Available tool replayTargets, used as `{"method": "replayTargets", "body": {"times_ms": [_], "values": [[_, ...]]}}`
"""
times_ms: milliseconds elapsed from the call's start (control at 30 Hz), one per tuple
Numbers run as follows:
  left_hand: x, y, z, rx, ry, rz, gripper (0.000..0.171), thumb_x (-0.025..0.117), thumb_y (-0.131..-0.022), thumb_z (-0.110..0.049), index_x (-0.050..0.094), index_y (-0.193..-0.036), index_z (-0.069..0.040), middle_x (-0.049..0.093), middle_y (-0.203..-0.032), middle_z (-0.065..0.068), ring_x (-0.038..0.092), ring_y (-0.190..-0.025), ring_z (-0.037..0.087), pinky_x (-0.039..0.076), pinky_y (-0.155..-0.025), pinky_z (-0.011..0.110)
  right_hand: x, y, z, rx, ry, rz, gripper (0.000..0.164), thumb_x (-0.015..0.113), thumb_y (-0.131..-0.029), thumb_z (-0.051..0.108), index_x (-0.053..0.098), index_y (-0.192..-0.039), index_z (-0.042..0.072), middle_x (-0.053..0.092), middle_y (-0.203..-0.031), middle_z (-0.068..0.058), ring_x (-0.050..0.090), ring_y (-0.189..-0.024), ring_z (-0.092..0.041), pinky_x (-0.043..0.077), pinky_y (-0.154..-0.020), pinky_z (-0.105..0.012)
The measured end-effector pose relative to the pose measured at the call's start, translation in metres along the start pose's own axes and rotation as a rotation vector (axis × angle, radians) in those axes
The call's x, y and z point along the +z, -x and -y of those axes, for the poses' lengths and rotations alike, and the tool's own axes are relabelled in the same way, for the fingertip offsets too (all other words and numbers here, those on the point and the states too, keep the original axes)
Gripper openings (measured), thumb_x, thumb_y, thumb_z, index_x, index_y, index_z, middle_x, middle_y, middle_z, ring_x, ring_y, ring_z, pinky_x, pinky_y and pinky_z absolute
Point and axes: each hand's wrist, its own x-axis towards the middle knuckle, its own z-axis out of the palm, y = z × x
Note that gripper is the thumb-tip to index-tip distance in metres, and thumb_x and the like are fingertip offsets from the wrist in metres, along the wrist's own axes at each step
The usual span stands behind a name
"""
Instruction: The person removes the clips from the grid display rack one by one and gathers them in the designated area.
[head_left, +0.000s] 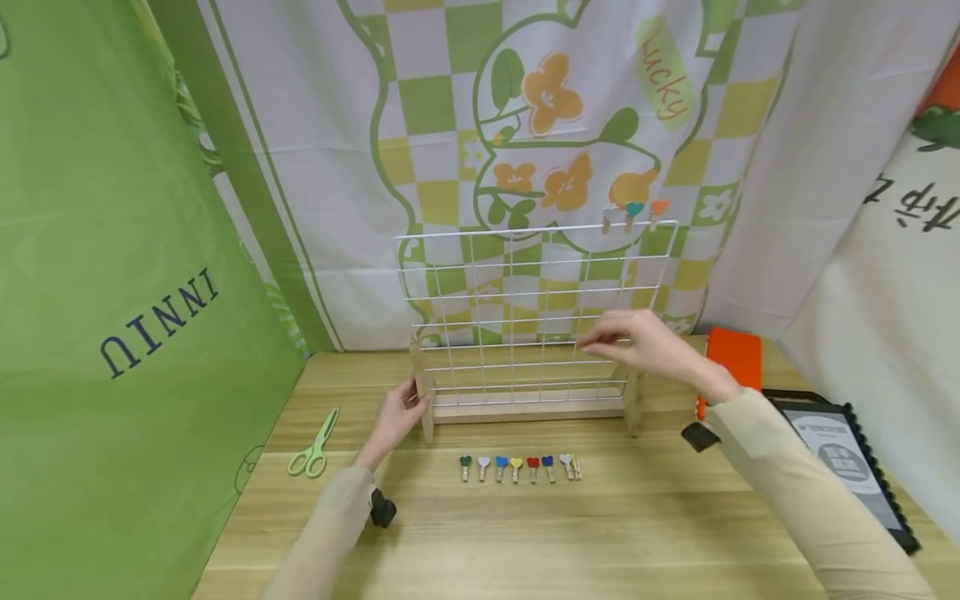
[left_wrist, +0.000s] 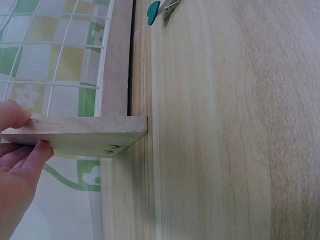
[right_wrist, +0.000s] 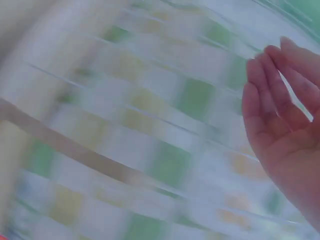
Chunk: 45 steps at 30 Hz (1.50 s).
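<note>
A white wire grid rack (head_left: 510,292) stands upright in a wooden base. My left hand (head_left: 396,417) holds the rack's left wooden leg (left_wrist: 90,135), thumb on one side and fingers on the other in the left wrist view. In front of the grid's right half, my right hand (head_left: 637,342) hangs in the air with loosely bent fingers. Nothing shows between its fingers (right_wrist: 270,95) in the right wrist view. Three heart-topped clothespins sit on the top rail at the right: a white clothespin (head_left: 607,221), a teal clothespin (head_left: 633,212) and an orange clothespin (head_left: 657,210).
Several small clothespins lie in a row before the rack, from a green clothespin (head_left: 466,467) to a yellow clothespin (head_left: 576,468). Green scissors (head_left: 317,446) lie at the left. An orange-red notebook (head_left: 733,358) and a black-edged spiral book (head_left: 843,454) lie at the right.
</note>
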Motion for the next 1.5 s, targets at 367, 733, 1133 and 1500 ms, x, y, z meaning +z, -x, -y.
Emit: {"method": "replayTargets", "body": {"times_ms": [367,733,1133,1500], "values": [[0.000,0.000,0.001,0.003,-0.006,-0.004,0.055,0.059,-0.093,0.005,0.038,-0.144,0.014,0.048,-0.141,0.037,0.054,-0.129,0.046,0.053,-0.104,0.044,-0.121,-0.059,0.037,-0.098,0.212,-0.352,0.016,0.075,-0.085,0.001,0.077,-0.100,0.006,0.075,-0.095,-0.008,0.051,-0.081,0.012,0.041,-0.068,-0.005],[0.002,0.002,0.001,0.005,-0.020,-0.014,0.054,0.058,-0.093,0.006,0.039,-0.143,0.015,0.050,-0.139,0.037,0.055,-0.128,0.046,0.053,-0.103,0.042,-0.132,-0.081,0.027,0.006,0.355,-0.148,0.010,0.071,-0.092,0.013,0.077,-0.099,0.011,0.075,-0.101,-0.002,0.052,-0.076,0.001,0.043,-0.061,-0.010],[0.003,0.002,-0.001,0.021,-0.030,-0.015,0.054,0.058,-0.093,0.006,0.039,-0.143,0.015,0.049,-0.140,0.037,0.054,-0.129,0.046,0.052,-0.104,0.044,-0.127,-0.086,0.025,-0.032,0.369,-0.216,0.004,0.074,-0.089,0.010,0.076,-0.086,0.008,0.076,-0.089,-0.004,0.054,-0.073,-0.001,0.042,-0.057,-0.007],[0.003,0.002,0.000,0.008,-0.021,-0.016,0.055,0.058,-0.093,0.006,0.038,-0.143,0.015,0.048,-0.140,0.037,0.053,-0.129,0.046,0.052,-0.104,0.043,-0.123,-0.083,0.028,-0.169,0.377,-0.320,0.003,0.076,-0.084,0.001,0.074,-0.085,0.003,0.075,-0.085,-0.008,0.057,-0.070,-0.011,0.038,-0.056,-0.009]]}}
